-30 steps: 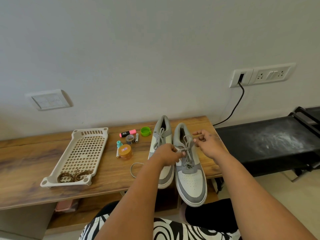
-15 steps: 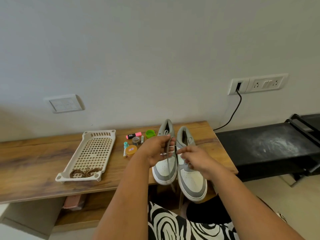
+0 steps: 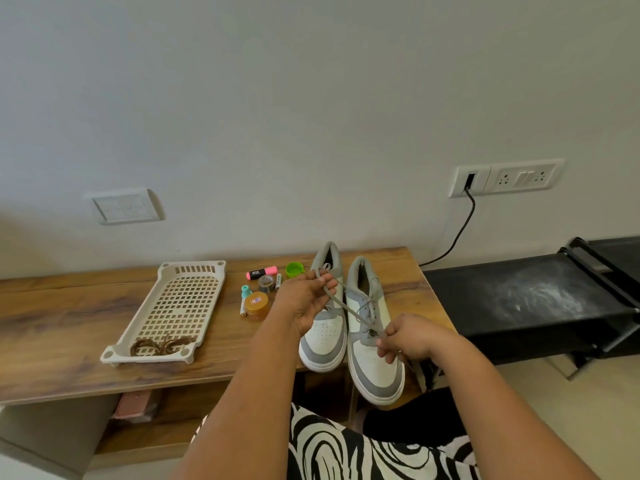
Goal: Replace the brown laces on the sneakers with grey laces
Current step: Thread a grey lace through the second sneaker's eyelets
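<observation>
sneakers [image 3: 349, 327]: white with grey panels, white soles; lace [image 3: 349, 311] held between hands: grey; laces in tray [image 3: 162, 345]: brown; tray [image 3: 173, 306]: cream, square-grid holes; highlighter [image 3: 262, 273]: pink, black label; cap [image 3: 293, 269]: green; jar [image 3: 256, 305]: amber; table [image 3: 52, 327]: brown woodgrain; garment [image 3: 363, 452]: black-and-white swirls; wall [image 3: 311, 98]: pale grey

A white perforated tray [image 3: 175, 308] lies on the left half of the wooden table [image 3: 52, 327]; just right of it, near the far edge, cluster a pink highlighter [image 3: 261, 273], green cap [image 3: 294, 269], batteries and an orange-lidded jar [image 3: 256, 305]
</observation>
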The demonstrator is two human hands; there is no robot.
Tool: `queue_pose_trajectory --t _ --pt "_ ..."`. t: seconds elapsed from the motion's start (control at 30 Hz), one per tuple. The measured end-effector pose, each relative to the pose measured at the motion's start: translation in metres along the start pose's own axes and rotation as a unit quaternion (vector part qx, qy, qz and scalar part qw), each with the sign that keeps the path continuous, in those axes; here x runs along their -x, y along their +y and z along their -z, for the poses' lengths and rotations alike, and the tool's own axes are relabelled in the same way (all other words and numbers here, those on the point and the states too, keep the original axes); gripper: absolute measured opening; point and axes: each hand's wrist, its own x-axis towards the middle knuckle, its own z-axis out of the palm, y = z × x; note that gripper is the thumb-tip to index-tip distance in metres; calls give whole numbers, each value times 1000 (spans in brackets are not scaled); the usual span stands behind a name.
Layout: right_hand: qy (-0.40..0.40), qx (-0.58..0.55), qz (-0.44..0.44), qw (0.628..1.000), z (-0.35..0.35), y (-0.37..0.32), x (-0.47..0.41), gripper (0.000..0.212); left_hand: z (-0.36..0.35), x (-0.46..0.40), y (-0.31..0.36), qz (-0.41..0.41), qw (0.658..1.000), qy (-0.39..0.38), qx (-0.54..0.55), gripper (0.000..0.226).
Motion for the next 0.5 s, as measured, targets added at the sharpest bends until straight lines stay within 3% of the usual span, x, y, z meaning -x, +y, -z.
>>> queue_pose_trajectory --t 0.2,0.23,0.3,0.33,0.4,0.47,0.5 --pt "15 51 -56 997 25 12 -2 44 -1 -8 -1 0 999 43 -32 23" --pt "14 14 -56 998 26 14 -3 44 -1 -8 -2 0 998 52 -31 28" --pt "-12 -180 -29 983 27 17 -5 40 -2 -12 -4 -3 997 72 -25 40" --pt "-37 -307 3 951 27 18 -6 37 -3 -15 -6 -8 997 78 -24 46" --pt "-80 -537 86 835 27 15 -9 24 -4 -20 -8 -28 996 80 -38 61" --pt "-70 -664 159 727 28 11 -16 18 -5 -24 -9 -56 991 62 -99 75" --pt "-51 -691 179 699 27 8 -21 23 -6 -25 -11 -69 985 41 -152 81"
